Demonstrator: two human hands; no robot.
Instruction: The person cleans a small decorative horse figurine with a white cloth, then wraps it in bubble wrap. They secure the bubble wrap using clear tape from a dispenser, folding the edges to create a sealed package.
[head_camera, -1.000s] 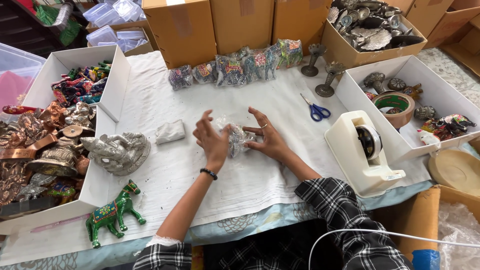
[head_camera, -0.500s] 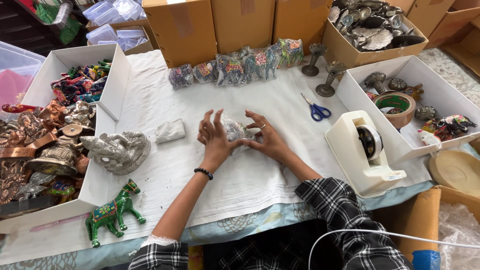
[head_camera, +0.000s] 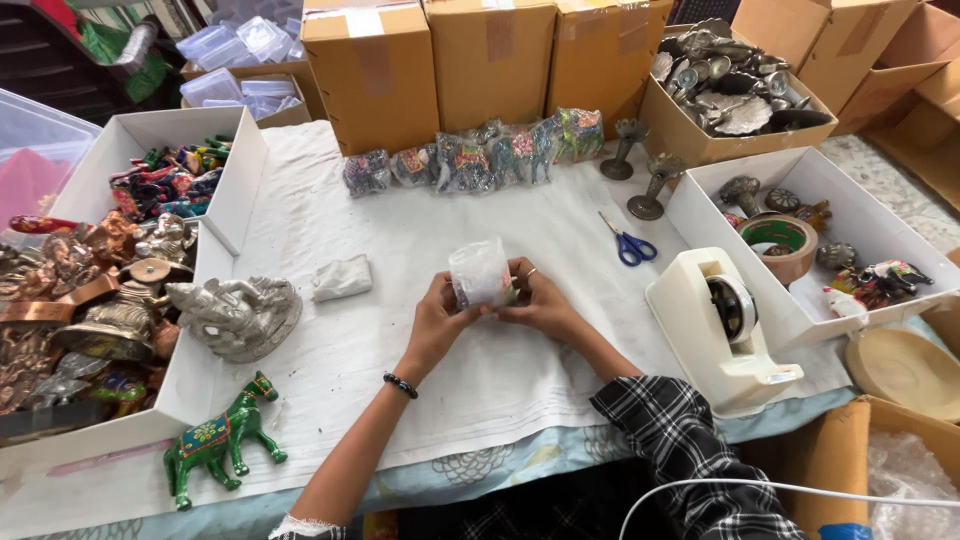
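Both hands meet over the white cloth (head_camera: 400, 350) that covers the table, a little toward the person from the blue-handled scissors (head_camera: 630, 246). The left hand (head_camera: 437, 322) and the right hand (head_camera: 540, 305) close from either side on a small bubble-wrapped bundle (head_camera: 480, 272), held upright between the fingers and lifted clear of the cloth; what is inside the wrap is too blurred to tell, perhaps a small figurine. The white tape dispenser (head_camera: 725, 330) stands to the right of the scissors and nearer the person. Left of the scissors lies a crumpled white wad (head_camera: 342, 277), and further left a silver figure (head_camera: 238, 315). A row of wrapped painted elephants (head_camera: 470, 158) stands beyond the scissors, against the cardboard boxes (head_camera: 490, 60)
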